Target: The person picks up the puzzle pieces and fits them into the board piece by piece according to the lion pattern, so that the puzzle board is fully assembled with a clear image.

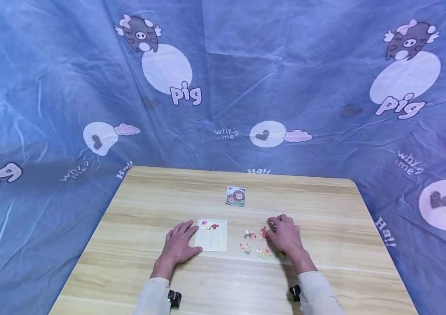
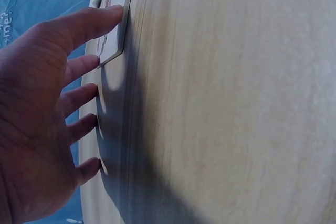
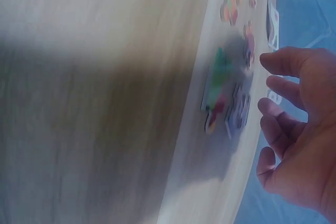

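A square white puzzle tray (image 1: 212, 241) lies on the table, with pieces showing pink and red (image 1: 214, 227) fitted along its upper edge. My left hand (image 1: 179, 245) spreads at the tray's left side; in the left wrist view its thumb (image 2: 107, 18) and index fingertip touch the tray's border. To the right lie several loose jigsaw pieces, including a red one (image 1: 264, 232) beside my right fingertips and a green-edged one (image 1: 264, 253). Over them hovers my right hand (image 1: 284, 235), fingers loosely bent and holding nothing. Another green piece (image 3: 218, 82) lies below it, partly hidden in the head view.
A small picture card with a lion (image 1: 236, 196) lies behind the tray and pieces. The wood-grain table (image 1: 159, 192) is bordered at the back and sides by blue printed cloth (image 1: 238, 78). Dark wrist devices (image 1: 174, 298) sit at both cuffs.
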The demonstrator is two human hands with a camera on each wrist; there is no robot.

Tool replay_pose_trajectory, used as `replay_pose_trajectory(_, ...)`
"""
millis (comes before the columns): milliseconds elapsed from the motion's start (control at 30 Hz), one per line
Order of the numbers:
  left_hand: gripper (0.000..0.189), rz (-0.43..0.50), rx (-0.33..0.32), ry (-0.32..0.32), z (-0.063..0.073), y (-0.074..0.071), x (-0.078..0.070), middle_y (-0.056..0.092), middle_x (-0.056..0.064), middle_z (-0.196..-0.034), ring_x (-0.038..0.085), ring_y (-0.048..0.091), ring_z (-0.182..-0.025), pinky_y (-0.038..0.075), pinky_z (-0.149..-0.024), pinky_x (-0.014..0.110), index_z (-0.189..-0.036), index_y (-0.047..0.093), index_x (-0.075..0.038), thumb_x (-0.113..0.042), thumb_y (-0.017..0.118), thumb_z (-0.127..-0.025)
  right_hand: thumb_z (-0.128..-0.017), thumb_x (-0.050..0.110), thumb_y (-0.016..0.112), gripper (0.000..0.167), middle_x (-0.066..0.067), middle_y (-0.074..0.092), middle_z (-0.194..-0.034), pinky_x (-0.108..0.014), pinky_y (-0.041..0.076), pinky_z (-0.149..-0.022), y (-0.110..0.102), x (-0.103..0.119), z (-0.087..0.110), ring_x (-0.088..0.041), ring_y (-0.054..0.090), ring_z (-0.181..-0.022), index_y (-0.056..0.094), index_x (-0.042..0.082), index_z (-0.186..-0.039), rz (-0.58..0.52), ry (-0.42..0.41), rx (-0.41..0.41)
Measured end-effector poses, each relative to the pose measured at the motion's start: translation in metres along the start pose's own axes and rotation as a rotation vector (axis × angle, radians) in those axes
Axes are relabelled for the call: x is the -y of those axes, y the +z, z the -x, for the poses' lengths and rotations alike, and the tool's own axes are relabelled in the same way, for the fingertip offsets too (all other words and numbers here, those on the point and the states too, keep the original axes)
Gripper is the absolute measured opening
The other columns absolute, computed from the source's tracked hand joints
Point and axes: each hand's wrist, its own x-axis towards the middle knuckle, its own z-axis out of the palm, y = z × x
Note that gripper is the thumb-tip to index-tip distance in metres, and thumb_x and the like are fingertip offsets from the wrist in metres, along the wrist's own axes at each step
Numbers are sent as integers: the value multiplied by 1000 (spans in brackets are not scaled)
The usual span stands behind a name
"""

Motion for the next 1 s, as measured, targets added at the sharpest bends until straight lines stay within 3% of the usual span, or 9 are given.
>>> replay_pose_trajectory(433, 72, 18, 10, -19, 0, -3, -2, 41, 6, -152, 35, 32, -142, 24, -111, 64, -136, 55, -20, -45, 76, -72, -82, 25, 67, 41, -13, 56, -119, -47, 37, -76, -6, -18, 0, -35, 50, -112, 65, 17, -122, -18, 33, -16)
replay_pose_trajectory(667, 73, 32, 18, -23, 0, -3, -3, 40, 5, -153, 34, 31, -143, 22, -112, 63, -137, 54, -20, -45, 76, -72, -84, 27, 67, 45, -17, 53, -124, -53, 39, -82, -7, -21, 0, -37, 49, -115, 62, 14, -126, -25, 66, -11)
replay_pose_trajectory(1000, 74, 34, 27, -26, 1, -2, -3, 39, 6, -154, 35, 30, -143, 21, -113, 64, -139, 53, -20, -45, 75, -73, -86, 25, 66, 43, -15, 58, -113, -50, 43, -76, -10, -24, -3, -33, 57, -103, 62, 11, -127, -23, 98, 52)
